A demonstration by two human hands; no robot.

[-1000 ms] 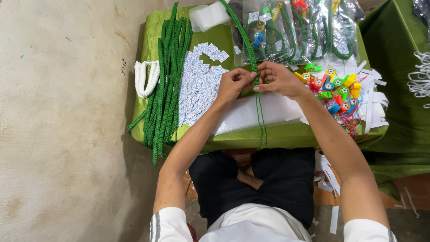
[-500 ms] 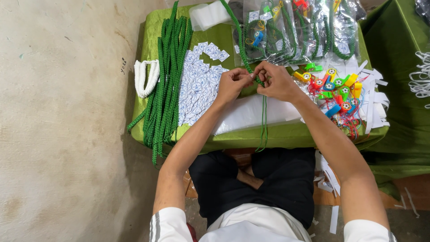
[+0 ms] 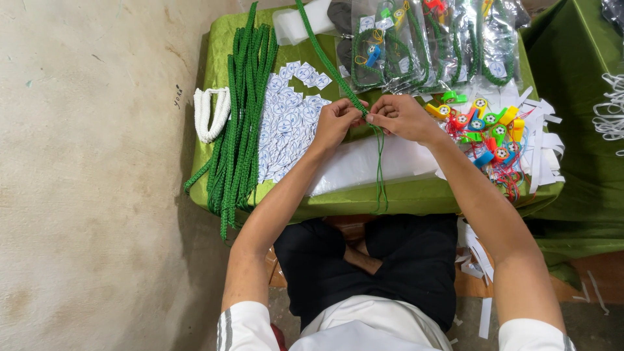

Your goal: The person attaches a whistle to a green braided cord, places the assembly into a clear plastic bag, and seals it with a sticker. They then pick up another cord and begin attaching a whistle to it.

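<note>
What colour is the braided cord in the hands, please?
Green; the braided cord shows best in the head view.

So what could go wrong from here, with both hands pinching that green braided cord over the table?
The thin loose ends of the green braided cord hang over the table's front edge and could snag or tangle. The cord runs close beside the bagged cords, so a tug might drag them. The right hand works right next to the coloured whistles; a wrist sweep could scatter them. The left hand is close to the small printed cards.
</note>
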